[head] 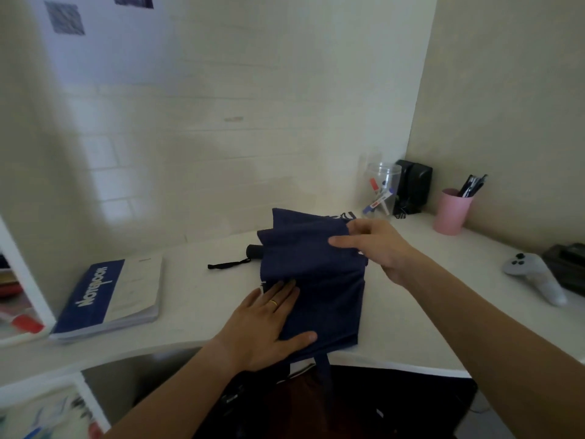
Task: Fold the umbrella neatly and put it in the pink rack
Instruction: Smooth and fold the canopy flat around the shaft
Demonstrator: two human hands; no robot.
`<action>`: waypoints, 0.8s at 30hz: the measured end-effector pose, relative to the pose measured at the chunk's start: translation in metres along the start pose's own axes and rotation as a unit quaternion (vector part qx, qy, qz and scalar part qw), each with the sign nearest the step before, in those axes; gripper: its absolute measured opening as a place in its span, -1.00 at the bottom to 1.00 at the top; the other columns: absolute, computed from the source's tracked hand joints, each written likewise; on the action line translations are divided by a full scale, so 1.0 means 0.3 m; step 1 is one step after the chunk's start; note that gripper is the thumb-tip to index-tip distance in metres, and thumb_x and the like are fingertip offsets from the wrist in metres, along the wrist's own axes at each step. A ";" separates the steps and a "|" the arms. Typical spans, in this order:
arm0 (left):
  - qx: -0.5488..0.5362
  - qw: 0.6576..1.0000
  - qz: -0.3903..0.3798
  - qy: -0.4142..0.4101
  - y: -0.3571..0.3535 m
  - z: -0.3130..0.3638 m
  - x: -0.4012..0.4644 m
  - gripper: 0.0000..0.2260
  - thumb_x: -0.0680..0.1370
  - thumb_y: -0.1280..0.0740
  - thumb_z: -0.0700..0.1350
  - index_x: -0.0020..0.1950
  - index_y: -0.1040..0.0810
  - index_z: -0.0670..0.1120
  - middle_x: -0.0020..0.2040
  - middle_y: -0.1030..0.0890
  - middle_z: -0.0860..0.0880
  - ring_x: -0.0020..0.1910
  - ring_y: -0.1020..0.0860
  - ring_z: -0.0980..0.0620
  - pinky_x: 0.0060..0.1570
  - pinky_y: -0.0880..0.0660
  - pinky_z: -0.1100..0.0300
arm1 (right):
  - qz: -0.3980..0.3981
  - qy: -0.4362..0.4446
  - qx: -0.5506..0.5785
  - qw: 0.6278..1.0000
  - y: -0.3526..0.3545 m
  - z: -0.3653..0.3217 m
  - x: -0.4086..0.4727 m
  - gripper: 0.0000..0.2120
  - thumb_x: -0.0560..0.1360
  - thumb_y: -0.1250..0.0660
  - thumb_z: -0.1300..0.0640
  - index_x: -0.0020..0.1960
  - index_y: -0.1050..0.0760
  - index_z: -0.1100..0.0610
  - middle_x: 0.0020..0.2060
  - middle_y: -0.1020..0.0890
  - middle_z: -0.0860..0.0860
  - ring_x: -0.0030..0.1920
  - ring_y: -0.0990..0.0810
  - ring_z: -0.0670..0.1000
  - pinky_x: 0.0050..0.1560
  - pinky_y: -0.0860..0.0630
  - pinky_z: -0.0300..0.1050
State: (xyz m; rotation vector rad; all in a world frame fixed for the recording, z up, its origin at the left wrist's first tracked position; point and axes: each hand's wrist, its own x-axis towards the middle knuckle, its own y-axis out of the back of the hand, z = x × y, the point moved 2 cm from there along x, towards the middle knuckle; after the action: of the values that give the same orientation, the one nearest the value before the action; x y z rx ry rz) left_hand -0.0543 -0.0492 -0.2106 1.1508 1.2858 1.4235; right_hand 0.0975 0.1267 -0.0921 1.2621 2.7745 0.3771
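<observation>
Lying on the white worktop, near its front edge, is the navy umbrella, canopy collapsed and loosely pleated; black handle and wrist strap stick out at its left. Left hand: flat, fingers spread, palm pressing the near-left fabric, gripping nothing; gold ring visible. Right hand: fingers pinching a fold at the canopy's far right edge. Blue notebook lies well left. Pink cup holding pens stands at far right, apart from the umbrella. White game controller sits at the right edge.
</observation>
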 end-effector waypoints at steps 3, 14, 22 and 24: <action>0.000 1.000 -0.001 0.001 -0.006 0.000 -0.004 -0.14 0.53 0.14 0.53 0.67 0.17 0.04 0.68 0.16 0.10 0.64 0.18 0.13 0.62 0.15 0.02 | -0.003 0.030 0.050 0.998 0.019 0.033 -0.062 -0.81 0.42 -0.54 0.24 -0.14 -0.53 0.27 -0.25 -0.66 0.11 -0.20 -0.63 0.10 0.00 -0.55 -0.02; -0.102 0.988 0.104 0.047 0.032 -0.006 -0.078 -0.20 0.47 -0.11 0.56 0.62 -0.12 0.20 0.59 -0.29 0.11 0.53 -0.24 0.07 0.57 -0.14 0.10 | -0.063 0.066 -0.010 0.996 -0.013 0.293 -0.233 -0.65 0.52 -0.34 0.47 0.17 -0.41 0.13 -0.32 -0.61 0.09 -0.19 -0.61 0.00 0.02 -0.54 -0.15; -0.508 0.793 0.253 0.221 0.114 0.033 -0.129 -0.46 0.40 -0.46 0.34 0.29 -0.51 0.14 0.02 -0.72 0.12 0.09 -0.65 0.18 0.23 -0.54 0.04 | -0.033 0.037 0.039 0.998 -0.033 0.293 -0.244 -0.65 0.51 -0.47 0.18 0.21 -0.40 0.07 -0.23 -0.71 0.16 -0.19 -0.70 -0.05 -0.12 -0.53 -0.34; -0.544 0.774 0.255 0.201 0.128 0.060 -0.110 -0.68 0.53 -0.47 0.06 0.24 -0.51 0.11 -0.16 -0.74 0.02 -0.09 -0.69 0.17 0.08 -0.58 0.08 | 0.015 0.004 0.037 0.999 -0.046 0.271 -0.238 -0.71 0.54 -0.44 0.03 0.17 -0.43 0.07 -0.13 -0.75 0.15 -0.16 -0.72 -0.05 -0.18 -0.54 -0.35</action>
State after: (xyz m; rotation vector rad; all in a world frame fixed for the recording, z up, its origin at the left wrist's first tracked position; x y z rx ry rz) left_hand -0.0312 -0.0814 -0.1742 0.3570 0.1536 2.4159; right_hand 0.1478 0.0801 -0.1770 1.3230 2.8032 0.2842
